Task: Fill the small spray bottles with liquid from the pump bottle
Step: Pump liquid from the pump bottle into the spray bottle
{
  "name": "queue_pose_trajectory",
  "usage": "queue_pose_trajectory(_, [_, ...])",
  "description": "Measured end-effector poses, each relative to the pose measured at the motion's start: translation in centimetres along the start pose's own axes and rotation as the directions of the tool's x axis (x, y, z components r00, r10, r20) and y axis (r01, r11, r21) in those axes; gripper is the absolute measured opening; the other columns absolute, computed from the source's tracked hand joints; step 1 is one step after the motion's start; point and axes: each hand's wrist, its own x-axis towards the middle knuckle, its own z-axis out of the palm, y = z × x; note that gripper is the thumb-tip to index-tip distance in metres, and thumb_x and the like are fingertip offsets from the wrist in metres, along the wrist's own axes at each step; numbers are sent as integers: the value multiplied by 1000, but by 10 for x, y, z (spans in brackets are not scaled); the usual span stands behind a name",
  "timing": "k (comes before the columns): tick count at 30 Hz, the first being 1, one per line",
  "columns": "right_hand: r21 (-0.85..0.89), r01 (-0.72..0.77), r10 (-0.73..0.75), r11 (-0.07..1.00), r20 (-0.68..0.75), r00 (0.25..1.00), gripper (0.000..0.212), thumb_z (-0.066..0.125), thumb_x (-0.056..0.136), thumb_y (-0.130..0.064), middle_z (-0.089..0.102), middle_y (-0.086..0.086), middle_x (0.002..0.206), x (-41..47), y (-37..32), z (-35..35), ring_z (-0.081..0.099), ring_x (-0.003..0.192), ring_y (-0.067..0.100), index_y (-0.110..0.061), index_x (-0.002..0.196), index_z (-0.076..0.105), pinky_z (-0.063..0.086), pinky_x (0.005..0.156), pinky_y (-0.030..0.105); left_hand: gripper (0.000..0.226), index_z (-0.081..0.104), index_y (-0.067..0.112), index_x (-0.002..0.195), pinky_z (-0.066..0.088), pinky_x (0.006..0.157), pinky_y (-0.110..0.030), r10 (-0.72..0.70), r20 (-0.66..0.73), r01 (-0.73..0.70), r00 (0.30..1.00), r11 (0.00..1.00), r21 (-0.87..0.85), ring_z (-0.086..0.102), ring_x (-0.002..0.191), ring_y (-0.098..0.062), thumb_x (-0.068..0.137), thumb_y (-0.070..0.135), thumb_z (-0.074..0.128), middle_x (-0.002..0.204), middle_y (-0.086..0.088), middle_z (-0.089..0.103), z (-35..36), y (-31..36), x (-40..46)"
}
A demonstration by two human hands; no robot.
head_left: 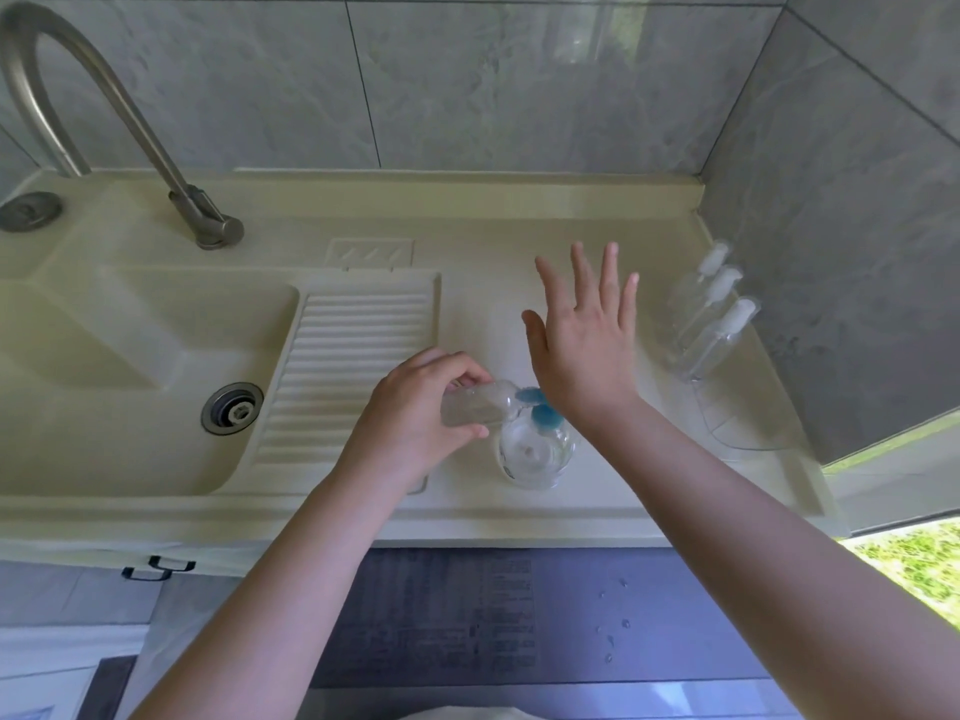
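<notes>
My left hand (415, 407) grips a small clear bottle (480, 402), tilted on its side with its open mouth against the blue nozzle of the pump bottle (537, 449). That clear pump bottle stands on the cream counter (483, 283) near the front edge. Its blue pump head (543, 415) lies under the heel of my right hand (584, 335), whose fingers are spread straight and point away from me. Three small clear spray bottles (709, 314) with white tops stand in a row at the right, by the wall.
A sink basin (130, 356) with a drain and a ribbed washboard (343, 366) lies to the left, under a curved metal tap (156, 148). A clear plastic tray (743, 423) sits at the right under the spray bottles. Grey tiled walls close the back and right side.
</notes>
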Motion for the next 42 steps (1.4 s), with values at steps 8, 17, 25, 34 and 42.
queue_pose_trajectory(8, [34,-35,33,999,56,998,67,48,97,-48,26,8,162,-9,3,10,-3,152,39,-23,156,26,-3,122,54,46,70,30,103,48,87,-22,7,-14,-7,1000,1000,20,57,90,4,63,20,90,98,17,60,-1,-4,-3])
queue_pose_trajectory(17, [22,-50,48,999,97,994,59,30,102,-49,23,10,163,-13,1,13,-5,152,40,-26,156,25,-5,121,56,46,70,29,102,48,86,-23,5,-21,-5,1000,1000,1,60,90,-2,62,17,90,98,15,61,1,-3,-3])
queue_pose_trajectory(25, [126,-163,131,979,233,964,55,29,105,-45,13,7,166,-15,5,11,-12,152,35,-32,157,19,-9,121,53,47,69,31,103,43,84,-13,10,-9,-10,1000,1000,-1,54,91,9,63,18,90,98,18,59,-2,-1,-1])
queue_pose_trajectory(34, [91,-99,74,991,243,967,54,26,106,-45,10,8,166,-13,7,13,-15,152,32,-31,157,19,-12,120,54,47,70,31,103,48,88,-24,4,-10,-4,1000,1000,12,57,91,-2,63,18,90,97,19,58,-4,1,-2])
queue_pose_trajectory(42, [81,-84,63,993,238,969,53,27,106,-37,9,10,166,-12,7,11,-17,151,33,-33,158,16,-11,120,56,45,69,30,103,48,90,-26,-11,11,11,1000,1000,-6,57,92,-1,64,18,89,98,17,60,-4,-3,-3])
